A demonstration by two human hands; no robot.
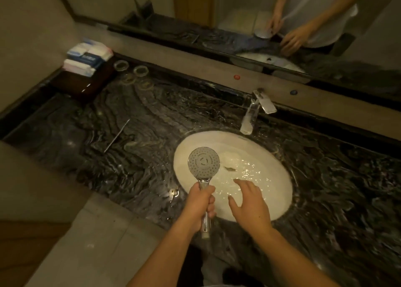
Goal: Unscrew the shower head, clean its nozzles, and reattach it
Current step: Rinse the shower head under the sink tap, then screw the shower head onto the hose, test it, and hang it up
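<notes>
Left hand [200, 206] clenched around round chrome shower head [203, 164]; right hand [249, 202] released above white oval basin [280, 191]. Wet handle: could slip, strike porcelain.

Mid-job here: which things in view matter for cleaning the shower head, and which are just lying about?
For the job:
shower head, gripped by the left hand
right hand, open over the sink
tap

Lying about:
thin rod on the counter
two glasses
stacked packets
</notes>
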